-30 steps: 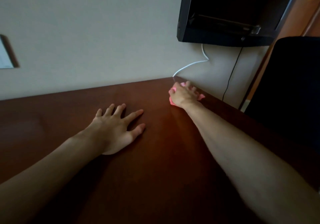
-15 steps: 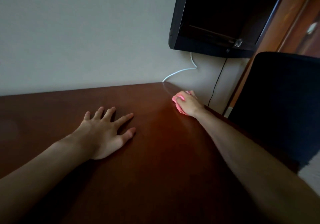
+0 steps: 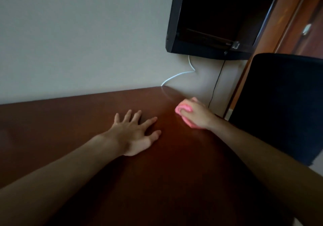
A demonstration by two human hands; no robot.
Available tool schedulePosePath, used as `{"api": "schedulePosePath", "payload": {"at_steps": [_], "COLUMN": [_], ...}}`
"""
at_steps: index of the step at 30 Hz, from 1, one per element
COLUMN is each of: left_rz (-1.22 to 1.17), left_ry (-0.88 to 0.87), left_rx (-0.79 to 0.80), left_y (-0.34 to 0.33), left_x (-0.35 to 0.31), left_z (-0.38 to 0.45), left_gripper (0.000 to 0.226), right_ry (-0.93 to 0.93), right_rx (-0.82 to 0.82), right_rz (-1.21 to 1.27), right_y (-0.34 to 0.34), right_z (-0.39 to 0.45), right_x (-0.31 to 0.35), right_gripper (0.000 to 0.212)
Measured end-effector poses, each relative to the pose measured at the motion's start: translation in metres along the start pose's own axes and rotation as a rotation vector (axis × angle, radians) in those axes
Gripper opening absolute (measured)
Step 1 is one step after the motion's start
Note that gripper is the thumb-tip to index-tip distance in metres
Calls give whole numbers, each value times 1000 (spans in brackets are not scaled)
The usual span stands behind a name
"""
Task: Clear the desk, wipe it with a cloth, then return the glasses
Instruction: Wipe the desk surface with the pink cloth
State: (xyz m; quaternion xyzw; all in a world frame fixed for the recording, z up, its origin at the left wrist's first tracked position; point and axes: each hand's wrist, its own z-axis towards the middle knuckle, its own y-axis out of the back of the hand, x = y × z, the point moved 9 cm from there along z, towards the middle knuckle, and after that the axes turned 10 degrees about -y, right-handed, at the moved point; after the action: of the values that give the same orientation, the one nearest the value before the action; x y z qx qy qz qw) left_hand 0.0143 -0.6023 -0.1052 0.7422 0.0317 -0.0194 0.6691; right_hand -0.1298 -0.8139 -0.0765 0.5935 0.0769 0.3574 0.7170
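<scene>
Right hand [image 3: 197,116] is gripping the pink cloth [image 3: 182,109] on the wooden desk [image 3: 70,121].
Left hand [image 3: 134,133] is lying flat, fingers spread.

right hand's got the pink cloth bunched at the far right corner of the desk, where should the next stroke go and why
Probably sweep the pink cloth leftward along the back edge of the desk. The right hand grips it beside the right edge, so no room is left that way, while the left hand rests flat, bracing, and bare desktop lies to the left.

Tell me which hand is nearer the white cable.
Right. The right hand, gripping the pink cloth, is just below-right of the white cable; the left hand rests flat farther left on the desk.
</scene>
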Motion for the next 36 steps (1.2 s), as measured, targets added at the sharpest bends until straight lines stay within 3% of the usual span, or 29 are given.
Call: {"api": "schedulePosePath", "payload": {"at_steps": [2,4,8,13,17,22,26,31,34,36], "left_rz": [-8,12,35,56,58,51,67,70,70,69], "left_ry": [-3,6,1,-2,6,0,11,14,15,12], "left_rx": [-18,-23,-34,-26,-28,-16,-21,-27,-20,-32], "left_y": [2,5,3,6,5,10,9,10,7,7], "left_x": [4,7,-1,1,-2,-2,-1,2,1,1], "left_z": [1,0,1,-2,-3,-7,-5,-7,-5,-3], "left_gripper": [70,70,70,71,72,73,73,73,73,74], "right_ry": [-223,-275,92,-72,316,-23,229,-220,94,167], "right_rx": [-58,-73,52,-18,74,-2,74,21,61,139], "right_rz": [4,1,17,-31,44,22,31,11,-22,58], "right_y": [9,3,-10,-3,2,17,20,25,13,25], "right_z": [23,33,20,38,-31,-14,-59,-35,-63,-77], "right_x": [-26,-20,17,9,35,2,23,-15,13,13], "right_gripper": [45,53,31,24,23,30,19,30,19,20]}}
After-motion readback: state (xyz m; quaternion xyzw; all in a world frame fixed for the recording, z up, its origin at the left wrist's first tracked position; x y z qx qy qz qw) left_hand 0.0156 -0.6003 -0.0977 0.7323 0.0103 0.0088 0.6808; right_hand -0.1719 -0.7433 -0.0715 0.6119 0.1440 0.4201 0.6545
